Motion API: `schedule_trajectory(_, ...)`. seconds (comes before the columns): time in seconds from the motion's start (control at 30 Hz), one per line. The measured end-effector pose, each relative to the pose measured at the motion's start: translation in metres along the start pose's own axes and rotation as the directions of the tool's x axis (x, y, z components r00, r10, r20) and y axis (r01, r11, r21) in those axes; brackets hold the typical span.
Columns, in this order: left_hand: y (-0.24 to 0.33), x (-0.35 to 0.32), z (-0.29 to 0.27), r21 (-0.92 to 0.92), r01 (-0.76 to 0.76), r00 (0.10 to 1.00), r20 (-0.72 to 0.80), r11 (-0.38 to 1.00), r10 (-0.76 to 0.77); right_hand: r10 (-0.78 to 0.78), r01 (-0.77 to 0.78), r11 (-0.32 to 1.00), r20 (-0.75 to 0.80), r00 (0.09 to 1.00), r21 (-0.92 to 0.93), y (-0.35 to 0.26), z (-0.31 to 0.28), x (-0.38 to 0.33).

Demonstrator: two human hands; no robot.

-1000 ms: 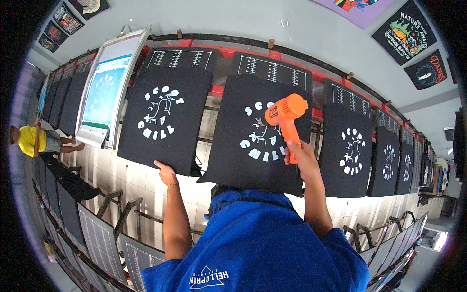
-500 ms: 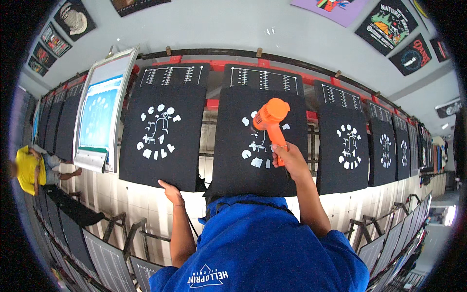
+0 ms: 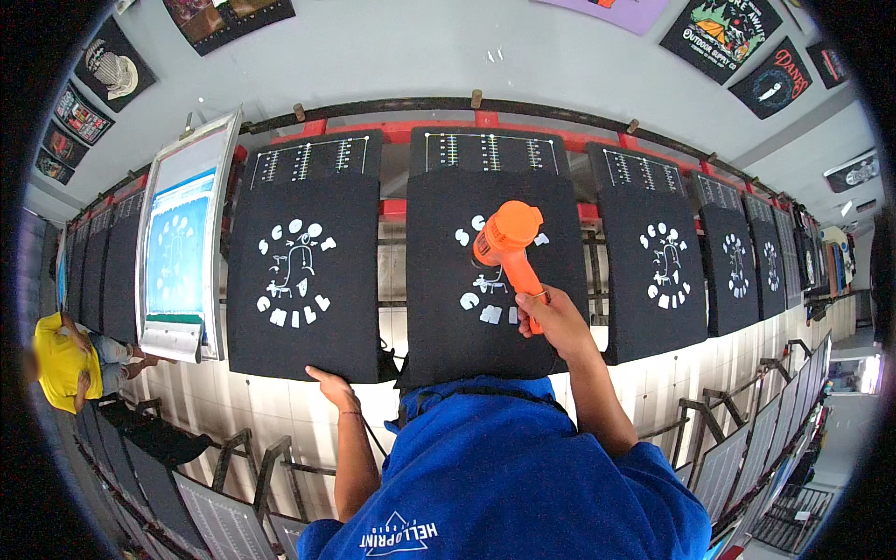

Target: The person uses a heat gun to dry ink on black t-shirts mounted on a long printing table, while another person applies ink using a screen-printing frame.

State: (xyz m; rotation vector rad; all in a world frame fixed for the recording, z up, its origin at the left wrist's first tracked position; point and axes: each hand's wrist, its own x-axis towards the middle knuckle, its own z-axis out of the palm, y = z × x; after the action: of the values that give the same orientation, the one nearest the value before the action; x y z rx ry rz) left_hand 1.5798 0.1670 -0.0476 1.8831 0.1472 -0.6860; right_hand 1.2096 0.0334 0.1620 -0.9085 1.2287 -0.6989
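Observation:
My right hand (image 3: pixel 557 325) is wrapped around the handle of an orange hair dryer (image 3: pixel 513 229). The dryer hangs above the middle black cloth (image 3: pixel 439 345), its head covering part of the white print (image 3: pixel 493 313) there. That cloth lies over a flat board marked with white scale lines (image 3: pixel 490 149). At the near edge of the left black cloth (image 3: pixel 271 345), my left hand (image 3: pixel 333 387) touches the edge with one digit stretched out along it. The other fingers of that hand are hidden. A ring of white lettering around a drawing (image 3: pixel 297 271) marks the left cloth.
A framed printing screen (image 3: pixel 182 238) stands tilted at the left. More printed black cloths (image 3: pixel 653 266) line the rack to the right, along a red and black rail (image 3: pixel 485 117). A person in yellow (image 3: pixel 61 364) sits far left. Metal racks with boards (image 3: pixel 224 513) stand behind me.
The view has shifted slightly. The hair dryer has moved a little over the middle print and is tilted differently. My left hand stays at the left cloth's near edge.

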Motion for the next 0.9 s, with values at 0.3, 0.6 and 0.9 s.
schedule_trajectory(0.3, -0.002, 0.004, -0.003, 0.059, 0.013, 1.0, -0.003, 0.998, -0.013, 0.014, -0.018, 0.999, -0.086, 0.996, -0.047, -0.004, -0.006, -0.009)
schedule_trajectory(0.6, -0.009, 0.01, -0.002, -0.036, -0.031, 0.999, 0.033, 0.999, 0.032, -0.082, 0.079, 0.997, -0.149, 0.985, -0.027, -0.004, -0.021, 0.019)
schedule_trajectory(0.9, -0.002, -0.004, 0.0, -0.05, -0.04, 0.998, 0.043, 0.998, 0.042, 0.028, -0.028, 1.0, -0.055, 0.998, -0.009, 0.007, -0.037, -0.009)
